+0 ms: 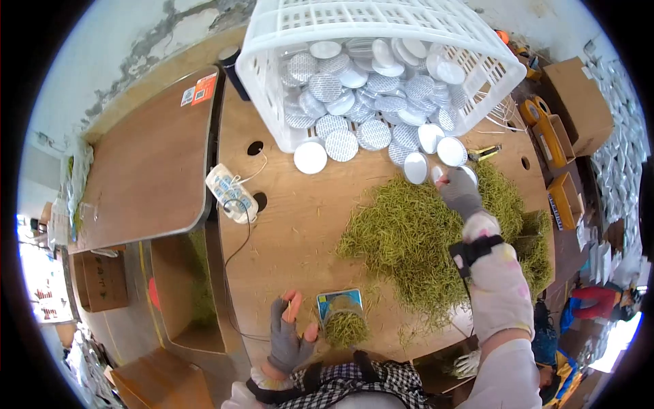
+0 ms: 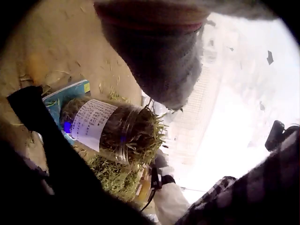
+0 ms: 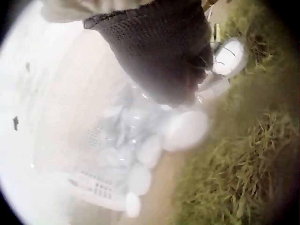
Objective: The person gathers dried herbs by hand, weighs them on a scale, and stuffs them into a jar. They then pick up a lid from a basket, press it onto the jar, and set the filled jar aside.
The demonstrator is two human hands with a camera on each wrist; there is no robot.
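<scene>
My right hand [image 1: 461,191], in a grey fingerless glove, reaches to the round white lids at the basket's mouth; its fingertips touch a small white lid [image 1: 437,174] at the edge of the green dried herb pile [image 1: 422,252]. In the right wrist view the glove [image 3: 159,51] covers the fingertips' contact. My left hand [image 1: 289,334] rests with fingers loosely spread, holding nothing, left of a clear jar [image 1: 345,328] filled with herb. The jar [image 2: 96,124] carries a white label and stands on a blue scale [image 2: 70,93].
A white plastic basket [image 1: 272,129] lies tipped at the back, lids [image 1: 310,157] spilling out. A power strip [image 1: 231,194] with a cable lies at left, a yellow cutter [image 1: 484,153] right of the lids. Cardboard boxes [image 1: 579,105] stand at right.
</scene>
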